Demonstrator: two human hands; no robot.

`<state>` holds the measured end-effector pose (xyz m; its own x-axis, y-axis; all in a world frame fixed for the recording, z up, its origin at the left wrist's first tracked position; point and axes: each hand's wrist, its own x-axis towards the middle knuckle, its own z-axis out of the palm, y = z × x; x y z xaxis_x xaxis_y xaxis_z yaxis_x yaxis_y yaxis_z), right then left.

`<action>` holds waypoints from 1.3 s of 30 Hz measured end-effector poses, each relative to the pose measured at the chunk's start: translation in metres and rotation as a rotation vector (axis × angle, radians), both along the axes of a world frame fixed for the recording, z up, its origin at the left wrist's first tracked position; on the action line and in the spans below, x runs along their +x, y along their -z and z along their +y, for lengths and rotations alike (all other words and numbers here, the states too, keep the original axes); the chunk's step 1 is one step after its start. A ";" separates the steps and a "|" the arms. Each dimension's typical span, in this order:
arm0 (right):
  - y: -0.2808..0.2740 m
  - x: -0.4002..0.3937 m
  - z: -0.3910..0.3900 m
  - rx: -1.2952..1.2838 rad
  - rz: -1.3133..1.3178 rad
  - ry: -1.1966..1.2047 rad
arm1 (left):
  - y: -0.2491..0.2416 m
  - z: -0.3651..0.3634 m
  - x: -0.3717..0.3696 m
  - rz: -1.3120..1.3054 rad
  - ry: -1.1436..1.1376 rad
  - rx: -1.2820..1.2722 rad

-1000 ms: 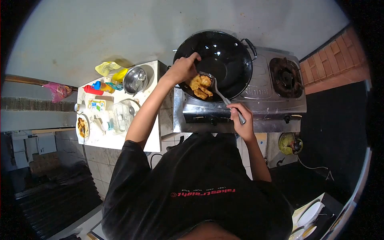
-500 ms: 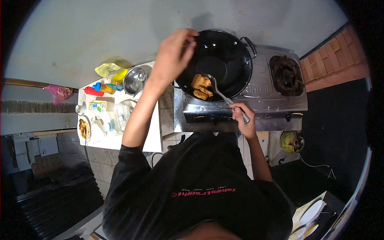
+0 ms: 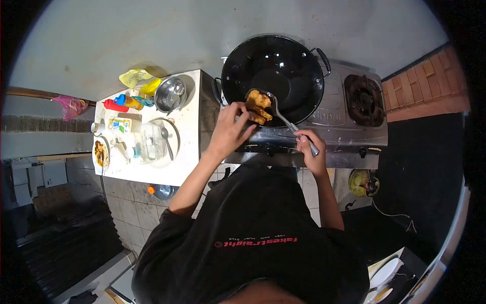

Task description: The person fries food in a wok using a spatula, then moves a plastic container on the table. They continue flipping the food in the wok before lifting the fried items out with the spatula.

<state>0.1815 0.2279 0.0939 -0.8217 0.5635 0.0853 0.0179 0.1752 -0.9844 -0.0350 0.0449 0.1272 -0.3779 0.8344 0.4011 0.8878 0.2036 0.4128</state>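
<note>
sitting in the near-left of the black wok (image 3: pixel 288 58), the fried pieces (image 3: pixel 259 98) are just right of and beyond the left hand (image 3: pixel 229 131), thumb wide of its fingers; whether it touches them, i can't tell. the right hand (image 3: pixel 310 147) grips a spatula (image 3: pixel 288 123).

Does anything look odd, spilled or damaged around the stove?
Nothing looks plainly spilled or broken. Slightly odd: the bare left hand is right at the fried pieces in the wok, risky if they're hot, which I can't tell. The uncovered burner also looks brown and stained.
</note>
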 end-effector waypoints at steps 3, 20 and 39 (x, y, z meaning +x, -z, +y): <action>-0.001 0.000 0.001 0.005 -0.009 -0.003 | 0.003 0.008 0.007 0.058 -0.016 -0.012; -0.018 -0.004 0.002 0.044 -0.011 0.076 | 0.007 0.046 0.003 0.126 -0.026 0.004; -0.013 0.002 0.005 0.122 -0.016 0.015 | 0.009 -0.046 0.033 -0.228 -0.255 0.237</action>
<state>0.1834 0.2327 0.1074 -0.8152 0.5618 0.1406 0.0373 0.2933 -0.9553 -0.0022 -0.0016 0.1181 -0.6619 0.5972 0.4531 0.7017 0.2810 0.6547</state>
